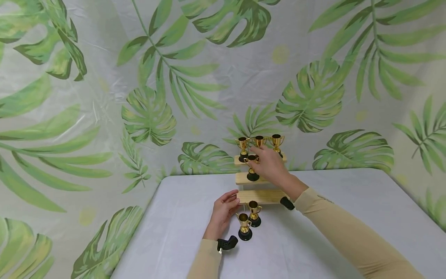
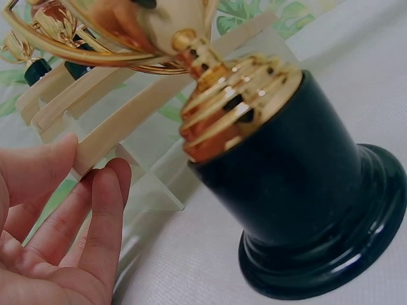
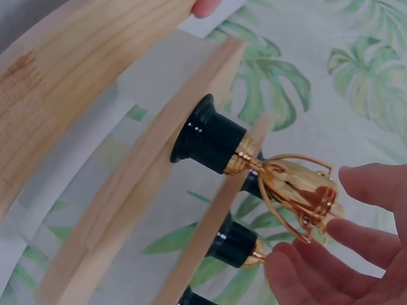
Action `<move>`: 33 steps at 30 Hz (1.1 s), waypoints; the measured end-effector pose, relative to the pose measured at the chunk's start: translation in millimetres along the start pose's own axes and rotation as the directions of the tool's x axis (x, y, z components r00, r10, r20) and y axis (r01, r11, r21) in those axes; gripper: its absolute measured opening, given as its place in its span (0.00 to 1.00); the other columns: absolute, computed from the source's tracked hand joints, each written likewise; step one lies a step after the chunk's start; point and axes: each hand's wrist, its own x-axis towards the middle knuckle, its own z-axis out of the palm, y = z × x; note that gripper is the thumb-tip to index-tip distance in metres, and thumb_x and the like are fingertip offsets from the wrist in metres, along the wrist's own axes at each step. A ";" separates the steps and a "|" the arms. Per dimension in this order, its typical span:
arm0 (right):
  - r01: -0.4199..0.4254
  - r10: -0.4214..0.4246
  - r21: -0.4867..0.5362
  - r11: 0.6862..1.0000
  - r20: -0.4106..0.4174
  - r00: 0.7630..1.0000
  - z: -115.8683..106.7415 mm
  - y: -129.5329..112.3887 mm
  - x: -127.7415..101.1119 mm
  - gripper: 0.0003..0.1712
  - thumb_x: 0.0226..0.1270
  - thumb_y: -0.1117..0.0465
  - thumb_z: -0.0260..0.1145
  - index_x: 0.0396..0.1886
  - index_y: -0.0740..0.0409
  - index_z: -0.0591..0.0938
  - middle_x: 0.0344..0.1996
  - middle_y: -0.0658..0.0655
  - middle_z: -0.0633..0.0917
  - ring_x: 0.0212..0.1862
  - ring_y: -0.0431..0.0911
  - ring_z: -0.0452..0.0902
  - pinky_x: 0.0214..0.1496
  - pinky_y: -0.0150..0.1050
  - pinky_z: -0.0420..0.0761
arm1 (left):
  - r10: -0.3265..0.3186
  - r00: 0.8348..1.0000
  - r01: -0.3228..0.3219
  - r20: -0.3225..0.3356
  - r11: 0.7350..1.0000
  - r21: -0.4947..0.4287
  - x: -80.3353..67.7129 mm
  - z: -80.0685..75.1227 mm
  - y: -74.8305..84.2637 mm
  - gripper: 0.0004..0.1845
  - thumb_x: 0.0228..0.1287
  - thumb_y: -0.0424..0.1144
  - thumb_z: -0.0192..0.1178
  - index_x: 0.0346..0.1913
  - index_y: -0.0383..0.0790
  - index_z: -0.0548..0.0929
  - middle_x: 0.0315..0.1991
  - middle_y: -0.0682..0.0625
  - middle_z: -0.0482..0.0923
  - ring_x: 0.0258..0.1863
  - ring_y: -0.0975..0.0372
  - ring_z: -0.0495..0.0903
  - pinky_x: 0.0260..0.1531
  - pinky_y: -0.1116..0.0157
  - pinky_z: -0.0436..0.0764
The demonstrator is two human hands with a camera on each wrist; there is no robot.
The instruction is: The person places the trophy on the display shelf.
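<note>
Right hand at a trophy on the middle step, left hand steadying the bottom step.

The right hand reaches over the stepped stand, its loosely curved fingers spread around the cup of a small gold plastic trophy on a black round base; the fingertips sit just at the cup, and whether they pinch it cannot be told. That trophy stands upright on the middle step of the three-tier pale wooden display stand. The left hand lies relaxed, fingers straight, their tips touching the left end of the bottom step. Three matching gold trophies line the top step. Two more gold trophies stand on the white table, just beside the left hand.
</note>
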 end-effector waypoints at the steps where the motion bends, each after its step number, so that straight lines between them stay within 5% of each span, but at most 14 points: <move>1: 0.001 -0.001 -0.001 1.000 -0.002 1.000 -1.9 -0.5 -1.3 0.32 0.66 0.52 0.73 0.68 0.54 0.77 0.58 0.66 0.79 0.39 0.55 0.82 0.39 0.53 0.82 | 0.001 1.000 -0.001 0.001 1.000 0.002 0.2 0.2 -0.3 0.24 0.64 0.25 0.65 0.64 0.29 0.78 0.54 0.38 0.81 0.48 0.56 0.84 0.49 0.60 0.83; 10: 0.034 -0.035 -0.012 0.999 -0.053 0.998 -12.1 -6.3 -14.3 0.28 0.67 0.52 0.72 0.65 0.52 0.80 0.51 0.59 0.80 0.35 0.50 0.79 0.31 0.47 0.81 | -0.018 1.000 0.018 -0.014 1.000 -0.004 -0.1 -0.6 -1.1 0.25 0.63 0.26 0.67 0.64 0.31 0.79 0.54 0.40 0.82 0.48 0.55 0.85 0.49 0.61 0.83; 33: 0.030 -0.028 0.051 0.998 -0.038 0.999 -14.6 -14.6 -79.1 0.31 0.62 0.53 0.76 0.64 0.55 0.81 0.53 0.61 0.82 0.47 0.58 0.82 0.44 0.55 0.83 | 0.000 1.000 0.000 0.003 1.000 0.014 0.0 -1.4 -3.3 0.24 0.65 0.26 0.65 0.64 0.31 0.78 0.58 0.36 0.80 0.48 0.56 0.84 0.50 0.62 0.83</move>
